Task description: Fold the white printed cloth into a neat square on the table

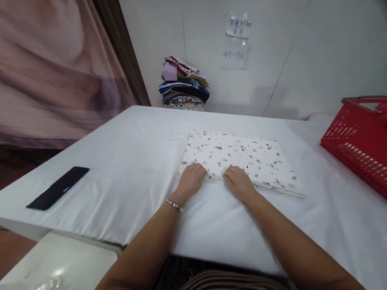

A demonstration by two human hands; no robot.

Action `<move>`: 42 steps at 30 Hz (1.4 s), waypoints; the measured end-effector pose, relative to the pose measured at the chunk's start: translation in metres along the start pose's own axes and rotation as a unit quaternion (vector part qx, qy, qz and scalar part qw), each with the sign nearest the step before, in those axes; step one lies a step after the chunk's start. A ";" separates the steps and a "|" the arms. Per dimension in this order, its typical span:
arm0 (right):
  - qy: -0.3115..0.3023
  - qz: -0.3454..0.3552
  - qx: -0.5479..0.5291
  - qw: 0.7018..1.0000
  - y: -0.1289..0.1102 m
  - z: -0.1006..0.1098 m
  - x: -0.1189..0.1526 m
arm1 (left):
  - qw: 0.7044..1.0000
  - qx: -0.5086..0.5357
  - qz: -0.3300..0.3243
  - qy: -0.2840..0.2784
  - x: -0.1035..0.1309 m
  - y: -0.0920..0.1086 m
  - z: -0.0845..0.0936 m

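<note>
A white cloth (241,152) printed with small grey and brown motifs lies folded in several layers on the white-covered table (124,168). My left hand (192,179), with a silver bracelet at the wrist, holds the near edge of the cloth close to its left corner. Right of it, my right hand (239,181) grips the same edge near its middle, fingers curled over the layers. The thumbs are mostly hidden from this angle.
A black phone-like slab (59,187) lies on the table's left side. A red plastic basket (371,149) stands at the right. Folded fabrics (184,84) are piled by the back wall. At lower left is a white surface (64,253) with clear plastic on it.
</note>
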State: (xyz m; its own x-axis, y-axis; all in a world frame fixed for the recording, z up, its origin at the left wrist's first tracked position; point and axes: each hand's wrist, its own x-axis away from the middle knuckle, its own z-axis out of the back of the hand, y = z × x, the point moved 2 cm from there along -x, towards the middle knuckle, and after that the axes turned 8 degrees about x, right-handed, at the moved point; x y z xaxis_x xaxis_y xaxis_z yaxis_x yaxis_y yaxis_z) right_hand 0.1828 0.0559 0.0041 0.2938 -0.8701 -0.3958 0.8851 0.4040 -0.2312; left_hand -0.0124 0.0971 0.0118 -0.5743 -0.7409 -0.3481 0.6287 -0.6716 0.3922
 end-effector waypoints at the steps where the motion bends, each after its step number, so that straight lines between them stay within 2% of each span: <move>1: -0.012 0.007 0.009 1.000 0.000 0.000 0.000 | 1.000 0.001 -0.001 -0.006 0.001 0.000 0.000; 8: -0.010 0.022 -0.003 1.000 0.002 0.000 0.004 | 0.999 0.024 -0.023 -0.002 0.007 -0.005 0.006; 17: 0.006 -0.014 -0.028 0.999 0.004 -0.004 0.003 | 1.000 0.021 -0.013 -0.016 0.006 -0.006 0.012; 26: -0.007 0.004 -0.003 1.000 0.004 -0.004 0.003 | 0.999 -0.030 -0.018 -0.014 0.007 -0.006 0.006; 33: 0.026 -0.023 -0.036 0.999 0.002 -0.004 0.003 | 0.996 -0.081 -0.025 -0.008 0.009 0.002 0.015; 37: 0.031 -0.017 -0.021 0.999 0.001 -0.004 0.003 | 0.989 -0.145 -0.012 0.003 0.006 0.002 0.011; 42: 0.012 -0.002 0.016 1.000 0.002 -0.008 0.004 | 0.988 -0.151 -0.028 -0.027 0.012 -0.001 0.004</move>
State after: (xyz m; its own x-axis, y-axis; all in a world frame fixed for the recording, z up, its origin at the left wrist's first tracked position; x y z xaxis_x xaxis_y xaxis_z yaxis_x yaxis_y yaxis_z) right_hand 0.1827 0.0557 -0.0050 0.2819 -0.8641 -0.4171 0.8971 0.3915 -0.2047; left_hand -0.0216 0.0887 0.0106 -0.6350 -0.7060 -0.3137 0.7177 -0.6894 0.0987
